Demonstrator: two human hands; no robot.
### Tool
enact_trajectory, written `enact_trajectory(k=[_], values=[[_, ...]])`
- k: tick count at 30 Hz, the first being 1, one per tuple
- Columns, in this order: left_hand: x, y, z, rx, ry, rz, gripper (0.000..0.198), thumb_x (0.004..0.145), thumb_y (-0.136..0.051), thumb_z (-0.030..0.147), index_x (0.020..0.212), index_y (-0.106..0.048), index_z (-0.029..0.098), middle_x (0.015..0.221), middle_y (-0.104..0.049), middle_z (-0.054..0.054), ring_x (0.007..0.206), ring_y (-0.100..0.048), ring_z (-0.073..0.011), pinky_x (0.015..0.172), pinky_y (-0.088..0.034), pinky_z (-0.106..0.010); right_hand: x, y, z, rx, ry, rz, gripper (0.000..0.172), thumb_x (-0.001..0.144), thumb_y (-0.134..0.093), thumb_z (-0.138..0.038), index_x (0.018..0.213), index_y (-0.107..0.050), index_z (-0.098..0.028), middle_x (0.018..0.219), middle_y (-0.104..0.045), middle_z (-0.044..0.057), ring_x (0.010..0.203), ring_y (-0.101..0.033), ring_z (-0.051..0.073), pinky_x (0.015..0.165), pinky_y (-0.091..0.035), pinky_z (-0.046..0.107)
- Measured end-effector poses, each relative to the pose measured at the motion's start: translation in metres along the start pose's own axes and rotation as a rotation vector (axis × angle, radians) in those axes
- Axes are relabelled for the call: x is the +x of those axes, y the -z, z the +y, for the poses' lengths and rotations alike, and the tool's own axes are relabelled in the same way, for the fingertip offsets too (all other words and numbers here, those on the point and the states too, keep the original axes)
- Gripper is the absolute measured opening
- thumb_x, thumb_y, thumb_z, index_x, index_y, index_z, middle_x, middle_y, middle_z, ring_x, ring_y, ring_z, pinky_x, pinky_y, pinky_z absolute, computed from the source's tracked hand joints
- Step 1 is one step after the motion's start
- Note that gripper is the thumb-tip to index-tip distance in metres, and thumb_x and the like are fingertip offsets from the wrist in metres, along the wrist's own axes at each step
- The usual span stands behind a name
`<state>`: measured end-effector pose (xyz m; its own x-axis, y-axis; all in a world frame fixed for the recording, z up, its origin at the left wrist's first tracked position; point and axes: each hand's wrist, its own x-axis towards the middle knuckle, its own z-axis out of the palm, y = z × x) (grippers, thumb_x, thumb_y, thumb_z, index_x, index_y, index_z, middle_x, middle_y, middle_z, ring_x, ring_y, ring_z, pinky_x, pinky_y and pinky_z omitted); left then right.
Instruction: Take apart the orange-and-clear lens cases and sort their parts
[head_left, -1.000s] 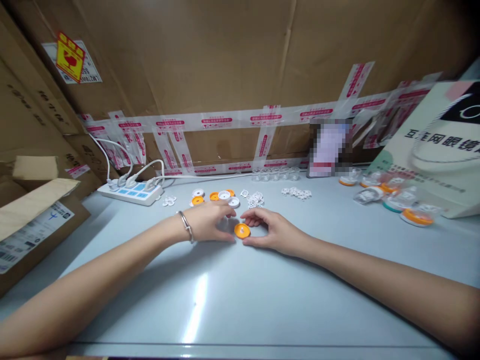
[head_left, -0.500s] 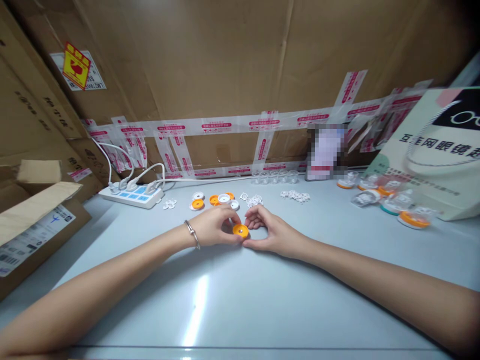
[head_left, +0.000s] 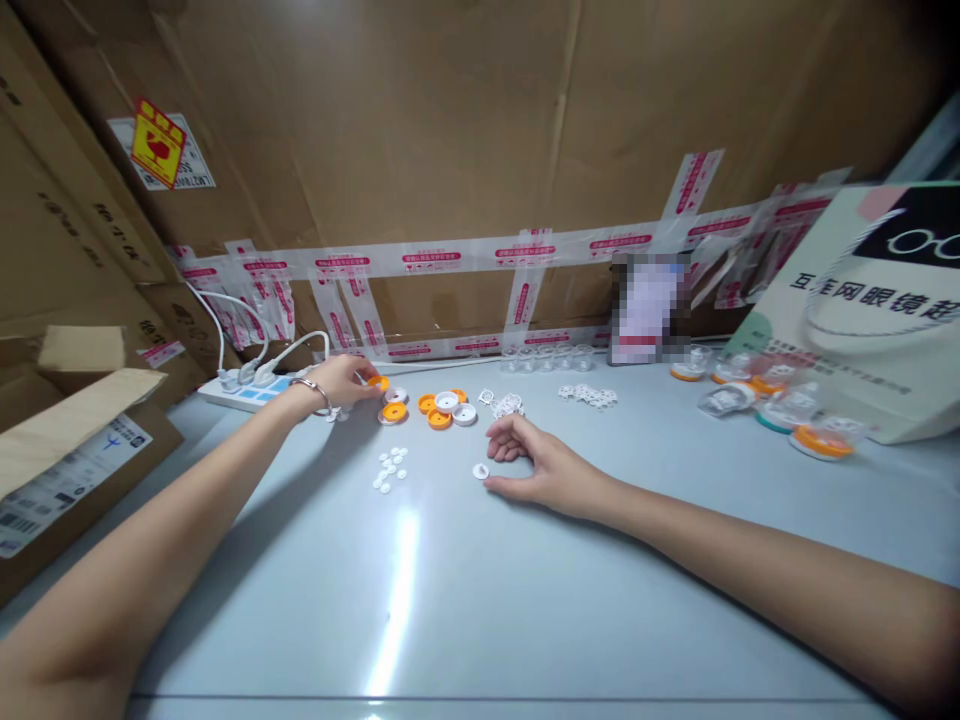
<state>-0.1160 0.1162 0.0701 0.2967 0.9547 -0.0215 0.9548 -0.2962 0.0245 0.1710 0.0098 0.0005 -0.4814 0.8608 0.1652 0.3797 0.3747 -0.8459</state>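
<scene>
My left hand [head_left: 346, 383] is closed, pinching an orange round cap [head_left: 378, 383] by its rim, just above a white round cap [head_left: 395, 396] at the back left. Beside these is another orange cap [head_left: 394, 411]. My right hand [head_left: 529, 455] rests on the table with thumb and fingers apart. At its thumb tip lies a small white disc [head_left: 481, 471] with a raised centre; whether the thumb touches it I cannot tell. Several small white discs [head_left: 390, 466] lie left of it. Behind is a cluster of caps, with a white one [head_left: 445, 402] on top.
White gear-like parts [head_left: 508, 404] and more small white pieces [head_left: 589, 396] lie further back. Clear domes [head_left: 547, 359] line the cardboard. Clear-topped assemblies [head_left: 821, 440] and a paper bag [head_left: 862, 330] stand right, by a blurred phone [head_left: 649, 310]. A power strip [head_left: 240, 392] sits left.
My left hand has moved left and back with the orange cap, away from my right hand. The small white disc and the scattered discs now show. My right hand has stayed about in place.
</scene>
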Motion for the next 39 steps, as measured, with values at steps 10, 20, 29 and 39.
enact_trajectory(k=[10,20,29,39], values=[[0.009,-0.022,-0.01,0.102,-0.002,-0.026,0.042,0.069,-0.049,0.035,0.102,-0.063,0.013,0.1,-0.065,-0.01,0.089,-0.06,-0.0223,0.078,-0.044,-0.026,0.0,0.0,0.0,0.013,0.011,-0.004,0.033,0.073,-0.06,-0.031,0.099,-0.041,-0.021,0.092,-0.053,0.003,0.084,-0.051,0.013,0.082,-0.044,0.032],[0.006,-0.013,0.005,0.0,0.008,0.176,0.04,0.075,-0.049,0.032,0.107,-0.058,0.011,0.107,-0.06,-0.011,0.093,-0.057,-0.0206,0.081,-0.044,-0.028,0.001,0.0,0.002,0.078,-0.009,0.013,0.022,0.076,-0.049,-0.018,0.097,-0.043,-0.02,0.09,-0.054,0.003,0.081,-0.052,0.012,0.08,-0.044,0.031],[-0.049,-0.032,0.114,-0.249,-0.646,0.135,0.017,0.08,-0.053,0.025,0.089,-0.062,0.015,0.083,-0.06,-0.006,0.079,-0.056,-0.0158,0.071,-0.045,-0.026,0.003,-0.002,0.005,0.104,0.019,0.03,0.01,0.077,-0.047,-0.02,0.086,-0.05,-0.018,0.084,-0.056,0.002,0.078,-0.053,0.012,0.074,-0.043,0.028],[-0.061,-0.047,0.126,-0.204,-0.655,0.115,0.018,0.082,-0.046,0.018,0.09,-0.062,0.016,0.084,-0.06,-0.006,0.077,-0.055,-0.0162,0.07,-0.045,-0.027,0.001,0.115,-0.022,-0.487,-0.092,0.392,0.015,0.075,-0.049,-0.027,0.064,-0.051,-0.017,0.061,-0.052,-0.001,0.057,-0.046,0.011,0.055,-0.034,0.023]])
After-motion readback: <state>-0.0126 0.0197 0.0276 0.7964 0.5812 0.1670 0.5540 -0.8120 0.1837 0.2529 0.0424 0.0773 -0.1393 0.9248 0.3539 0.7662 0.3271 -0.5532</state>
